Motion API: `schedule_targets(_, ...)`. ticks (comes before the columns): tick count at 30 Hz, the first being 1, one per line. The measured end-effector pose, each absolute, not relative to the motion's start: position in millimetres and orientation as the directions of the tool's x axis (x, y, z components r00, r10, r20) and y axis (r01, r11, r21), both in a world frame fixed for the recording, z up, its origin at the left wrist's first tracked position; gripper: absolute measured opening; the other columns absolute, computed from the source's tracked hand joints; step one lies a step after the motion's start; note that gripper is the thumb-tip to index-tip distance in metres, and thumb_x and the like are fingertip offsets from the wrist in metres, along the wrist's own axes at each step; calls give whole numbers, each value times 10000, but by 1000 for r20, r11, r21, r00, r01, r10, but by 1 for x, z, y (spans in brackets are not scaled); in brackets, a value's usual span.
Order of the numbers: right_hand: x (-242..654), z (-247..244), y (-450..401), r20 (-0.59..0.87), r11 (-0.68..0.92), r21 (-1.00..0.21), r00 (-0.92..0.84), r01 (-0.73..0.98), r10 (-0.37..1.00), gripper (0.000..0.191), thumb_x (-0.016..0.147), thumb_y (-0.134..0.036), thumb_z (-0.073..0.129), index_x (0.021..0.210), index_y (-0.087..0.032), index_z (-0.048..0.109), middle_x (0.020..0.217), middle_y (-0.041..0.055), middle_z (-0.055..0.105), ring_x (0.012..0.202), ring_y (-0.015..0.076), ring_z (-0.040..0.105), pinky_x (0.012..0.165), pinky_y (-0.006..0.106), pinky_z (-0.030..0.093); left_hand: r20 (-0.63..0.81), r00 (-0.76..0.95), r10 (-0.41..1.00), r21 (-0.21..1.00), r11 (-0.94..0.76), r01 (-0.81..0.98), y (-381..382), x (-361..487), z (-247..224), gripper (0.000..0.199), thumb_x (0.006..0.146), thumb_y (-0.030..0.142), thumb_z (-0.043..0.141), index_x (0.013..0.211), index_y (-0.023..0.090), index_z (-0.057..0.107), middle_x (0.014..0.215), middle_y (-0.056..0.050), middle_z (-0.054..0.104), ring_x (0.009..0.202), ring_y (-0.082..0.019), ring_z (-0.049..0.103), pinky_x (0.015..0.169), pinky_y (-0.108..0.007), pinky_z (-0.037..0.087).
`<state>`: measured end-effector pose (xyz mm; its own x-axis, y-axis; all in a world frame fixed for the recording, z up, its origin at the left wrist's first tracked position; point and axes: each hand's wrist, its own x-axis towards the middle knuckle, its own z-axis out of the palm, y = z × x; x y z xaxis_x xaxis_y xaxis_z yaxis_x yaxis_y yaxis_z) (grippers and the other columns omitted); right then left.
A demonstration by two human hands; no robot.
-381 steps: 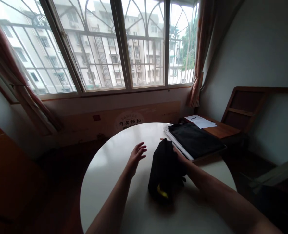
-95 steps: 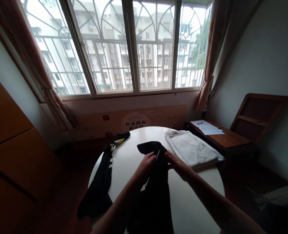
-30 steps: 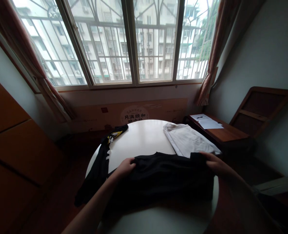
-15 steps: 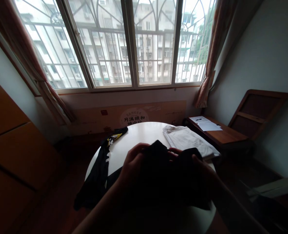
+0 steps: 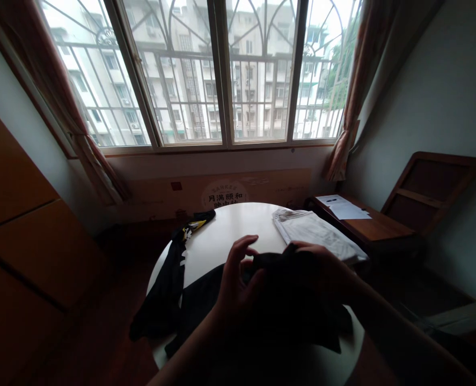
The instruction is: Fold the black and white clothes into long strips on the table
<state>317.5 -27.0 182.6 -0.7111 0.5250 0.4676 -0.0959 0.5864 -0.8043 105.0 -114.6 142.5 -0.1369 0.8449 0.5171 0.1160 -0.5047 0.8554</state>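
Observation:
A dark piece of cloth, probably a black garment (image 5: 294,311), is bunched up over the near half of the round white table (image 5: 238,225). My right hand (image 5: 318,262) grips its upper edge, with the fingers folded over the fabric. Beside that edge, my left hand (image 5: 240,279) has its index finger raised and its thumb apart, close against the cloth. Deep shadow hides the lower folds. Along the table's left side lies another black garment (image 5: 163,292) with yellow and white print. A folded white garment (image 5: 316,230) rests at the right side.
A low wooden stand (image 5: 386,225) with white papers (image 5: 348,208) is to the right of the table. An orange-brown cabinet (image 5: 16,225) stands at the left. Behind the table are a printed carton (image 5: 161,201) and a barred window (image 5: 205,80).
My left hand has loosened from the black garment and spread its fingers. My right hand has shifted left and turned over the top edge, and the cloth's raised part is lower.

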Motion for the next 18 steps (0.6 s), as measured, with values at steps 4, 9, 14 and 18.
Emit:
schedule_targets(4, 299, 247, -11, 619, 702, -707, -556, -88, 554, 242, 749, -288, 848, 906, -153, 722, 890, 32, 723, 806, 209, 681, 696, 296, 572, 187, 270, 945, 979, -157, -130, -93, 99, 136, 852, 685, 505, 869, 1420, 222, 547, 1305, -115, 666, 1182, -353, 624, 1027, -480, 487)
schedule_targets(9, 243, 308, 14, 716, 652, -691, -420, -312, 557, 454, 726, -390, 875, 1027, -113, 679, 958, 33, 741, 944, 248, 710, 831, 394, 608, 259, 694, 672, 946, -33, -321, -59, 134, 144, 1060, 599, 374, 932, 1525, 267, 426, 1287, -127, 684, 989, -265, 692, 953, -448, 519)
schedule_targets(14, 217, 340, 57, 745, 608, -661, -285, -440, 604, 355, 779, -296, 836, 1013, -105, 650, 956, 20, 744, 912, 199, 730, 847, 357, 613, 160, 890, 428, 986, -23, -166, -52, 141, 123, 881, 546, 316, 950, 1353, 197, 618, 872, -29, 726, 781, -209, 671, 779, -355, 556)
schedule_targets(18, 236, 348, 100, 816, 715, -564, -151, -413, 557, 277, 841, -321, 781, 1004, -132, 662, 978, 5, 730, 1009, 222, 723, 875, 380, 595, -61, 705, 707, 994, -23, 109, -60, 86, 114, 547, 557, 395, 917, 1016, 153, 742, 950, -53, 724, 880, -236, 669, 837, -369, 564)
